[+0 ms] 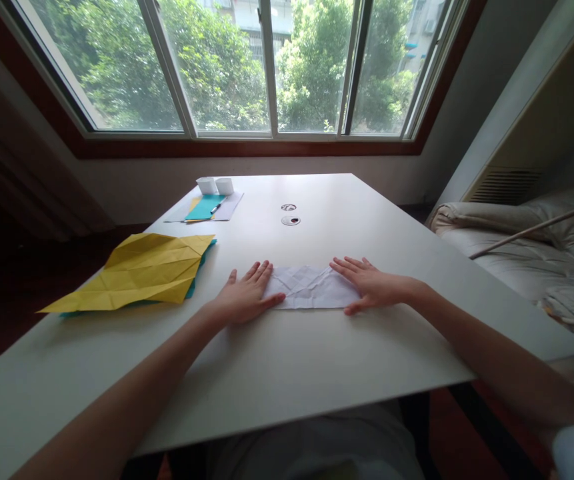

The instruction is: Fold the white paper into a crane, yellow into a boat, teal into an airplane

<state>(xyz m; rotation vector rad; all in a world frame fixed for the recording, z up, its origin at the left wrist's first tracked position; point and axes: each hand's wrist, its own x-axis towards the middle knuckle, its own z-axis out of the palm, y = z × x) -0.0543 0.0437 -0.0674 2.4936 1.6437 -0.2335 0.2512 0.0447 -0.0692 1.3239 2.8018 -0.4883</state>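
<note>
- My left hand [245,293] lies flat with the fingers spread, palm down on the left end of a creased white paper [311,289].
- My right hand [368,285] is flat too, fingers stretched out and close together, pressing the right end of the same sheet.
- The white paper sits near the middle of the desk [317,360], toward my side, folded into a low wide shape with crossing crease lines between my two hands.
- The desk is white, smooth and matte, with a straight near edge.
- To the left I see a yellow folded sheet [139,273], heavily creased, lying over a teal sheet [193,285] that peeks out at its right edge.
- At the far left of the desk lies a pale sheet [227,212] carrying a teal card [203,208] and a pen [215,209], with two small white cups [215,185] just beyond them.
- Two round cable ports [289,214] sit in the desk top, farther out than my hands.
- Beyond the desk a wide window [261,67] with a dark red-brown frame shows green trees and a building.
- To the right, beside the desk, there is a pale cushioned sofa [527,253] with a thin stick [541,227] lying across it.
</note>
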